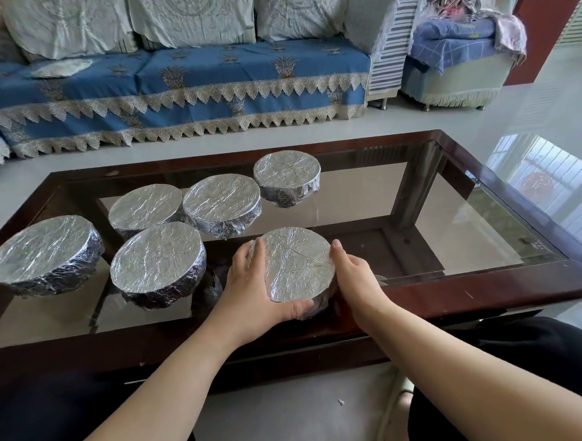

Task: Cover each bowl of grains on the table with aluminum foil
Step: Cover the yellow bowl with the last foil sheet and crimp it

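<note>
Both forearms reach forward over the near edge of the glass-topped table (481, 291), and the two hands meet around one foil-covered bowl (297, 264). The left hand (256, 286) cups its left side: the fingers lie up along the wall, and the thumb curls round the near rim, pressing the foil against it. The right hand (354, 274) lies flat against the right side, fingers fairly straight and together, tips up near the far edge; it presses the wrap rather than curling round it. So the bowl sits squeezed between the two palms, on the glass close to the table's near wooden frame.

The foil on this bowl is drawn tight across the top, wrinkled with fine creases, and folded down over the rim into a darker crumpled skirt.

Just left of the left hand stands another wrapped bowl (157, 262), and further left a third (43, 253). Beyond the hands, away from the person, are two more side by side (145, 209) (221, 203), and a sixth (286, 178) stands farthest off. All six carry the same crinkled silver cover. Past the table is a blue-covered sofa (189, 80).
</note>
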